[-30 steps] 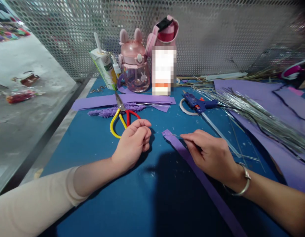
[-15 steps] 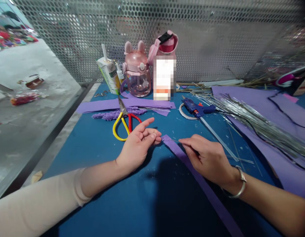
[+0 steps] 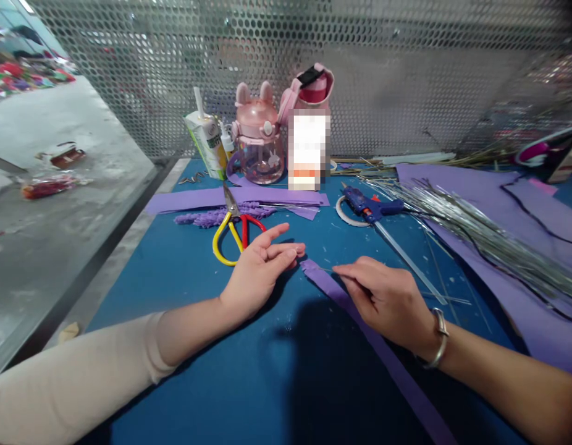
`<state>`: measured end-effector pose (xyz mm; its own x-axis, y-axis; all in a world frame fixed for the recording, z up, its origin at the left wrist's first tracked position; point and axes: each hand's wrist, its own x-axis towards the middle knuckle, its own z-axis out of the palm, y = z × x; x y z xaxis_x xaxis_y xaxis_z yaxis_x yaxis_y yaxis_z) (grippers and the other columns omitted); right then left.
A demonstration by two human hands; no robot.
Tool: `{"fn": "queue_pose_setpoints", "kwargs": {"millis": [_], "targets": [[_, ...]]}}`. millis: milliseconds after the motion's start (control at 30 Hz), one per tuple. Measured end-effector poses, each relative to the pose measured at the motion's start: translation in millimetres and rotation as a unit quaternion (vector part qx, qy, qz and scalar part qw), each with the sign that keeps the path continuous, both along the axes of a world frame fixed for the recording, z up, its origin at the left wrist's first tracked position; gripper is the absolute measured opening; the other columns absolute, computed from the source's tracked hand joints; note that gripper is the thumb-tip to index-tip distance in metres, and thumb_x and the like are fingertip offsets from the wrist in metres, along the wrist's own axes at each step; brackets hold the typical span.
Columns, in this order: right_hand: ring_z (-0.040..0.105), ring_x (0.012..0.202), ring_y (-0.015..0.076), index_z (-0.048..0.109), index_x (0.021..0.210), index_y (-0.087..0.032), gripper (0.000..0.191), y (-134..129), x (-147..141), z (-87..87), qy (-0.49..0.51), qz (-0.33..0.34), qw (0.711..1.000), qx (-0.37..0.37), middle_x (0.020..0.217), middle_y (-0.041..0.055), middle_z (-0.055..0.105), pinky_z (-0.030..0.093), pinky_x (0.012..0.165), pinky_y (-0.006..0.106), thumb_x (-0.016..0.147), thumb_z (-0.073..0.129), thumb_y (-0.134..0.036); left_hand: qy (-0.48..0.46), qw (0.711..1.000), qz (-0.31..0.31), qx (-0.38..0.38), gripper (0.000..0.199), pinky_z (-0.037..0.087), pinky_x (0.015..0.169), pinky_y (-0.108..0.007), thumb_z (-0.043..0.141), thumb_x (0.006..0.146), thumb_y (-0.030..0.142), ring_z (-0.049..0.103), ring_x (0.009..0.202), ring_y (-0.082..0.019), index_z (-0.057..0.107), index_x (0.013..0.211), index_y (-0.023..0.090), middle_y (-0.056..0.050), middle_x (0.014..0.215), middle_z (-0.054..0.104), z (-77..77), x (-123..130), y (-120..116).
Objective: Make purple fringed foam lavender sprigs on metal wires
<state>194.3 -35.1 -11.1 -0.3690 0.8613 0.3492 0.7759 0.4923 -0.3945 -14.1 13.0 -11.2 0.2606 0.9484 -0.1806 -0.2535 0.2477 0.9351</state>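
A long narrow purple paper strip (image 3: 383,349) runs from the near table edge up to its crinkled end between my hands. My right hand (image 3: 383,303) is closed in a pinch on a thin wire (image 3: 327,269) that lies along that end. My left hand (image 3: 256,266) is just left of the strip's tip, its fingers stretched out and its thumb close to them. No object shows in its fingers, and a small gap parts it from the strip. Behind my left hand lie scissors (image 3: 230,209) with one yellow and one red handle.
Purple flower sprigs (image 3: 212,216) and wider purple strips (image 3: 188,199) lie behind the scissors. A blue glue gun (image 3: 367,207) rests on a white tape roll (image 3: 344,213). At right, wire bundles (image 3: 490,235) lie on purple sheets (image 3: 536,334). A pink bottle (image 3: 260,154) and a drink carton (image 3: 207,145) stand behind.
My left fingers have straightened and come slightly away from the strip's tip. The strip's end and my right hand have shifted a little left and down. The view has tilted slightly.
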Motion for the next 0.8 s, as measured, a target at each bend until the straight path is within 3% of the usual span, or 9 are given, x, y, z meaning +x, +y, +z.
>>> {"fn": "queue_pose_setpoints", "kwargs": {"millis": [100, 200, 300, 467, 600, 667, 733, 800], "targets": [[0.059, 0.071, 0.0127, 0.063, 0.103, -0.021, 0.025, -1.5, 0.1, 0.5, 0.001, 0.01, 1.0, -0.002, 0.079, 0.0014, 0.062, 0.042, 0.062, 0.023, 0.085, 0.048, -0.012, 0.047, 0.998, 0.009, 0.03, 0.036, 0.043, 0.064, -0.018, 0.063, 0.078, 0.021, 0.057, 0.067, -0.008, 0.051, 0.111, 0.017, 0.002, 0.067, 0.062, 0.8, -1.5, 0.4], [0.058, 0.07, 0.0127, 0.063, 0.103, -0.021, 0.025, -1.9, 0.2, 0.3, 0.0, 0.011, 1.0, -0.002, 0.078, 0.0013, 0.062, 0.042, 0.061, 0.023, 0.085, 0.048, -0.012, 0.07, 0.996, 0.021, 0.046, 0.014, 0.031, 0.047, -0.015, 0.057, 0.082, 0.022, 0.04, 0.048, -0.004, 0.054, 0.095, 0.018, 0.007, 0.052, 0.047, 0.6, -3.5, 1.5], [0.058, 0.069, 0.0127, 0.063, 0.103, -0.021, 0.025, -1.7, 0.6, -0.1, 0.001, 0.008, 1.0, -0.001, 0.077, 0.001, 0.061, 0.042, 0.061, 0.024, 0.085, 0.048, -0.013, 0.072, 0.997, -0.007, 0.039, 0.014, 0.02, 0.041, -0.017, 0.055, 0.084, 0.029, 0.024, 0.041, -0.005, 0.055, 0.093, 0.018, 0.01, 0.045, 0.032, 0.0, -4.1, 1.9], [0.058, 0.07, 0.0129, 0.063, 0.103, -0.02, 0.024, -1.4, 1.5, 1.1, 0.005, 0.005, 1.0, 0.003, 0.078, 0.0015, 0.062, 0.042, 0.062, 0.024, 0.086, 0.048, -0.014, 0.075, 0.995, 0.016, 0.067, 0.022, 0.03, 0.048, -0.018, 0.044, 0.088, 0.025, 0.034, 0.05, -0.007, 0.048, 0.109, 0.021, 0.007, 0.058, 0.038, 0.8, -2.7, 1.2], [0.059, 0.07, 0.0129, 0.063, 0.103, -0.02, 0.024, -1.7, 1.0, 2.2, 0.005, 0.003, 1.0, 0.005, 0.078, 0.0016, 0.062, 0.042, 0.062, 0.024, 0.086, 0.048, -0.013, 0.115, 0.989, -0.001, 0.09, 0.045, 0.039, 0.061, -0.02, 0.05, 0.079, 0.012, 0.044, 0.065, -0.007, 0.042, 0.122, 0.024, 0.001, 0.088, 0.051, 1.2, -2.8, 0.3], [0.059, 0.07, 0.0128, 0.063, 0.102, -0.02, 0.024, -1.9, 0.4, 2.6, 0.006, 0.006, 1.0, 0.006, 0.078, 0.0016, 0.062, 0.042, 0.061, 0.024, 0.085, 0.048, -0.012, 0.162, 0.981, 0.004, 0.107, 0.043, 0.041, 0.068, -0.021, 0.052, 0.079, 0.014, 0.047, 0.075, -0.009, 0.047, 0.122, 0.022, -0.003, 0.105, 0.052, 2.6, -3.0, -1.0], [0.059, 0.07, 0.0126, 0.063, 0.102, -0.02, 0.024, -2.1, 0.0, 2.8, 0.006, 0.009, 1.0, 0.008, 0.078, 0.0014, 0.063, 0.042, 0.061, 0.023, 0.085, 0.048, -0.012, 0.196, 0.974, -0.006, 0.111, 0.031, 0.042, 0.067, -0.021, 0.05, 0.084, 0.022, 0.049, 0.076, -0.01, 0.054, 0.114, 0.019, -0.005, 0.105, 0.054, 4.7, -3.0, -2.6], [0.059, 0.07, 0.0125, 0.063, 0.102, -0.02, 0.025, -2.5, 0.0, 2.9, 0.003, 0.012, 1.0, 0.007, 0.078, 0.0012, 0.063, 0.042, 0.06, 0.023, 0.085, 0.048, -0.012, 0.176, 0.98, -0.048, 0.079, 0.025, 0.041, 0.06, -0.021, 0.047, 0.087, 0.031, 0.049, 0.068, -0.009, 0.058, 0.104, 0.016, -0.004, 0.091, 0.057, 6.2, -2.8, -3.6]]}}
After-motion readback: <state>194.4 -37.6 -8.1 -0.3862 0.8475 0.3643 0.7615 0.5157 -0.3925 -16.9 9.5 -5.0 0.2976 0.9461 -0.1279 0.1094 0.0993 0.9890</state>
